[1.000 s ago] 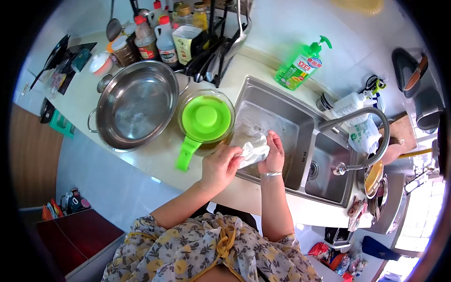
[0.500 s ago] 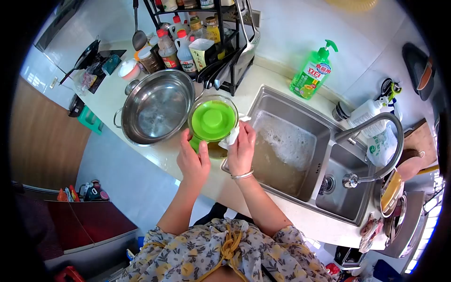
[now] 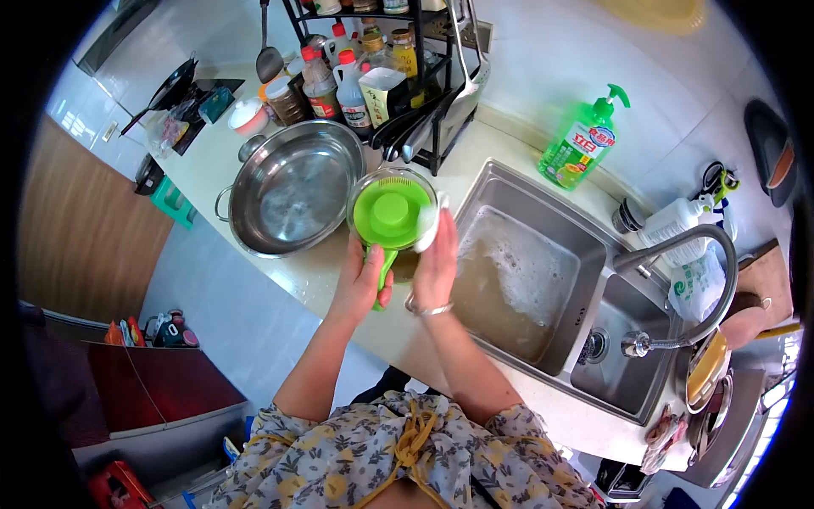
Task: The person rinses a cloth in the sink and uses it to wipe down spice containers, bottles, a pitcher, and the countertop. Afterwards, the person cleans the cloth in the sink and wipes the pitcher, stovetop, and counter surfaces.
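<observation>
Ten o'clock from the sink (image 3: 588,299), the left hand (image 3: 356,284) curls its fingers round the green tool (image 3: 391,210) by its handle; the right hand (image 3: 437,267), fingers nearly straight, backs a white cloth (image 3: 427,227), grip unclear. Lopsided pressure could twist the tool loose.

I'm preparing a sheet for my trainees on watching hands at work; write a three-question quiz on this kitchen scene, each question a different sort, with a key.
1. Multiple choice: which hand grips the handle of the green piece? (a) the right, (b) the left, (c) neither.
2. True or false: the larger sink basin contains cloudy, foamy water.
3. Short answer: what soft white thing is at the fingers of the right hand?

Key:
1. b, the left hand.
2. True.
3. A white cloth or wipe; the picture is too blurred there to say which.
</observation>
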Demonstrator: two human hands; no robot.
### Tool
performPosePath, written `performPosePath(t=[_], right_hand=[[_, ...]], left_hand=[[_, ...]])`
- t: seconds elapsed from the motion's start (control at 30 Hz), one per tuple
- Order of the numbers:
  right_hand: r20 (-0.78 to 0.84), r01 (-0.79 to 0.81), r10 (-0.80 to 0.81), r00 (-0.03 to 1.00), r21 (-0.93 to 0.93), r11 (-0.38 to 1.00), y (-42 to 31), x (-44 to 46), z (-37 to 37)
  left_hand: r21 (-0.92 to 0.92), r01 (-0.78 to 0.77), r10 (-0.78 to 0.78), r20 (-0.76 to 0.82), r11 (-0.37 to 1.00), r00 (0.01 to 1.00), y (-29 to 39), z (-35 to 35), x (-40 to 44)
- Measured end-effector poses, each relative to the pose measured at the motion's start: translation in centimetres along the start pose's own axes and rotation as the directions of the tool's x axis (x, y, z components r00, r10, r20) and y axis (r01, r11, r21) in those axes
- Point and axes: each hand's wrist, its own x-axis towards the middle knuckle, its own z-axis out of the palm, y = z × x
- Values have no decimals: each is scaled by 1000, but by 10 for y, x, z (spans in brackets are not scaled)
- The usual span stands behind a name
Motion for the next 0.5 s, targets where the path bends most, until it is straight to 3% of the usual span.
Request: performPosePath(t=[0.07,0.13,0.17,0.23,0.3,0.37,0.43,0.5], right_hand=[[65,-157,151,986,92,983,29,29,-3],[267,-384,294,918,406,830,73,52,-1],[312,-462,354,882,415,784,71,54,-1],[187,-285,231,955,355,890,48,41,-4],[53,-58,52,997,118,991,23,12,-6],[23,114,-114,993,-16,993,4,-19,-5],[57,187,-188,981,15,982,-5,-35,-10],[58,271,-270,961,-5,963,-6,-43,-15]], left_hand=[[-5,15,-15,-15,1000,1000,3,2,-2],[-9,28,-28,-23,1000,999,4,1,-3],[-40,33,-33,-10,999,999,4,0,-3],[-83,25,-25,-2,996,1000,5,1,-1],[-35,-31,30,-38,999,999,3,4,-2],[-89,-21,20,-18,996,1000,-1,6,1],[-135,-11,12,1,991,1000,-12,12,1],[-145,-184,159,-172,972,972,-24,24,5]])
